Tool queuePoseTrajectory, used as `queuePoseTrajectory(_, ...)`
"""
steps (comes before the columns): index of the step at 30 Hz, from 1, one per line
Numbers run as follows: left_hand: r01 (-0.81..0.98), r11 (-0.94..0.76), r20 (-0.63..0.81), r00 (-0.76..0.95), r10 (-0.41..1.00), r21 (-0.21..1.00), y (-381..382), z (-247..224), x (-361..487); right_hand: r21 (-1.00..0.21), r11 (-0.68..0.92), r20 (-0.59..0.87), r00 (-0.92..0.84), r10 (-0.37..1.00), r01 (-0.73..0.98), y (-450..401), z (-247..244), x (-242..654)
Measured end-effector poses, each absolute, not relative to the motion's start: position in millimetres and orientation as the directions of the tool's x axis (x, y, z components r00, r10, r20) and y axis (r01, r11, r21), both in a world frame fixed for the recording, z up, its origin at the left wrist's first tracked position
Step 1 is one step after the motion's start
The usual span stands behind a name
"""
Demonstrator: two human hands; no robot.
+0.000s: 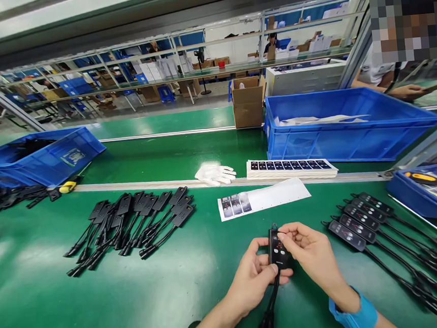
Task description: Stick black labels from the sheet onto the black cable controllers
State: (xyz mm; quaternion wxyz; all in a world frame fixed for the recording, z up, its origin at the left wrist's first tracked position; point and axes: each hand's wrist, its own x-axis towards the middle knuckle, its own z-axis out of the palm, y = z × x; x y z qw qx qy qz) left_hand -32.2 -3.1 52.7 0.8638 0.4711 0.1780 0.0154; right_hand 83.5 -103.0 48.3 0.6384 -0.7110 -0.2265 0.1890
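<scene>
My left hand (255, 273) is closed around a small black cable controller (278, 253), thumb at its lower end and fingers behind it. The controller stands nearly upright, with a black label with red marks and two pale buttons on its face; its split cables hang toward me. My right hand (310, 253) is closed, thumb and index finger pinched at the controller's upper right edge. Whether a label corner is between those fingertips I cannot tell. Beyond my hands lies a label sheet (275, 198) with a few printed labels at its left end.
Several unlabelled controllers (145, 203) lie left; several labelled ones (356, 223) lie right. A white glove (215, 174) and a label stack (291, 167) rest farther back. Blue bins (335, 141), a carton (248, 102), a yellow tool (67, 187) and a co-worker's hand (407, 91) stand beyond.
</scene>
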Motion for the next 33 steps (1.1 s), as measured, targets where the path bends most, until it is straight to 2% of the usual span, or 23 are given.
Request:
queuePoseTrajectory(22,0.135,0.488,-0.267,0.940,0.212,0.863,-5,51,-32,-0.992,-0.097,0.012,0.839,0.545,0.077,-101,48,83)
queuePoseTrajectory(29,0.136,0.520,-0.273,0.942,0.195,0.843,-4,49,-32,-0.973,-0.140,0.068,0.805,0.589,0.185,-103,42,94)
queuePoseTrajectory(33,0.144,0.590,-0.314,0.929,0.196,0.795,-2,48,-32,-0.965,-0.181,0.014,0.721,0.692,0.192,-101,35,95)
